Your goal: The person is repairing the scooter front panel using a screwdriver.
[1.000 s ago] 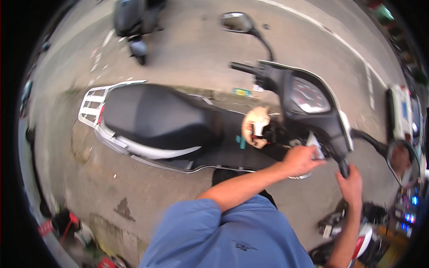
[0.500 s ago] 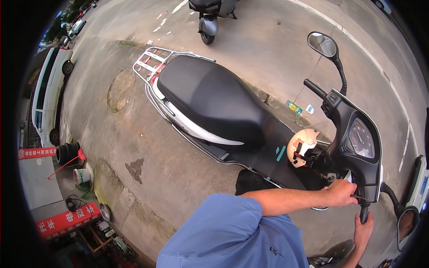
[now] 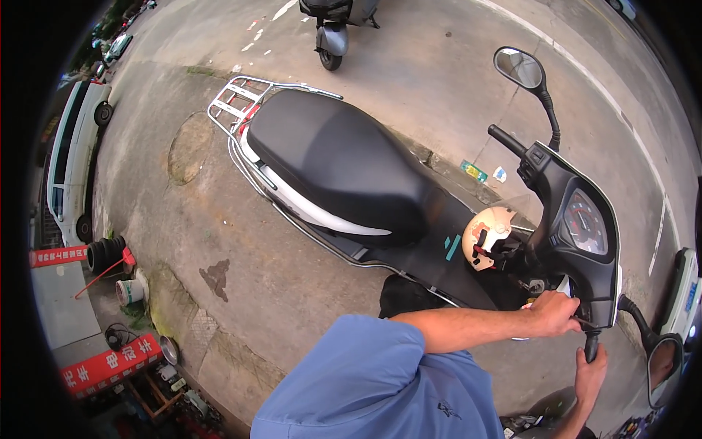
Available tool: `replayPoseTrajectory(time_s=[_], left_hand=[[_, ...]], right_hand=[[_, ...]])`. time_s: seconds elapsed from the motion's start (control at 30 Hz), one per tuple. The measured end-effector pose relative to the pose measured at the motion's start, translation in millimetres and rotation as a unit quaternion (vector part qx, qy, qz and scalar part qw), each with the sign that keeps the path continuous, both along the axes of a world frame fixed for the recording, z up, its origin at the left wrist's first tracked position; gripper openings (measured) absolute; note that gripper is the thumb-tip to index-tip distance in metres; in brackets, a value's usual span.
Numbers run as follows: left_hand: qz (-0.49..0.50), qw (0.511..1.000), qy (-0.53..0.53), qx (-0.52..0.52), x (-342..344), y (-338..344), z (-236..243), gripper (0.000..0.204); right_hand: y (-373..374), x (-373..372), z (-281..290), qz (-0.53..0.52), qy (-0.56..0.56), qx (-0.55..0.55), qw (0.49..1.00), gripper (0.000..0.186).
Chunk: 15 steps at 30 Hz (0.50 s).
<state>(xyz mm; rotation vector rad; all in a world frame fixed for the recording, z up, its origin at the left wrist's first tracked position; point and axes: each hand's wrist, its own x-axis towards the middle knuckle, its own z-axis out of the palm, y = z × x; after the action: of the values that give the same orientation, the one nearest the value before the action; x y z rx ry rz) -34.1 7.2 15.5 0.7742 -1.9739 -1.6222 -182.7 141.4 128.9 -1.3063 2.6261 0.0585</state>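
Observation:
A black and white scooter (image 3: 344,157) stands sideways before me, its front to the right. My left hand (image 3: 553,313) is closed beside the underside of the handlebar housing (image 3: 596,293). A thin dark piece shows at its fingertips; I cannot make out what the fingers hold. At the near end of the handlebar, my right hand (image 3: 589,374) has its fingers around the black handlebar grip (image 3: 591,347). The round instrument dial (image 3: 586,222) faces up above both hands. Left of the steering column, a cream helmet (image 3: 487,235) hangs over the footboard.
Two mirrors, a far mirror (image 3: 519,67) and a near mirror (image 3: 665,369), stick out from the handlebar. Another scooter (image 3: 333,36) is parked beyond. At the left are a white van (image 3: 73,161), stacked tires (image 3: 104,254), a bucket (image 3: 130,291) and a red sign (image 3: 110,364).
The scooter and its surroundings sit slightly farther left in the picture. Both hands stay at the near side of the handlebar, with little visible movement against it.

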Motion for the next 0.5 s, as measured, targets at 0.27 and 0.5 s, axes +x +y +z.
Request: replayPoseTrajectory(time_s=[0.27,0.5], left_hand=[[-0.019,1.000,0.014,-0.009,-3.3,-2.2,-7.0,0.038],[-0.007,0.998,-0.045,0.034,15.0,-27.6,-25.5,0.035]], right_hand=[[-5.5,10.2,11.6,-0.033,-0.016,0.039,0.999,0.036],[-15.3,28.1,16.6,-0.091,-0.045,-0.017,0.995,0.039]])
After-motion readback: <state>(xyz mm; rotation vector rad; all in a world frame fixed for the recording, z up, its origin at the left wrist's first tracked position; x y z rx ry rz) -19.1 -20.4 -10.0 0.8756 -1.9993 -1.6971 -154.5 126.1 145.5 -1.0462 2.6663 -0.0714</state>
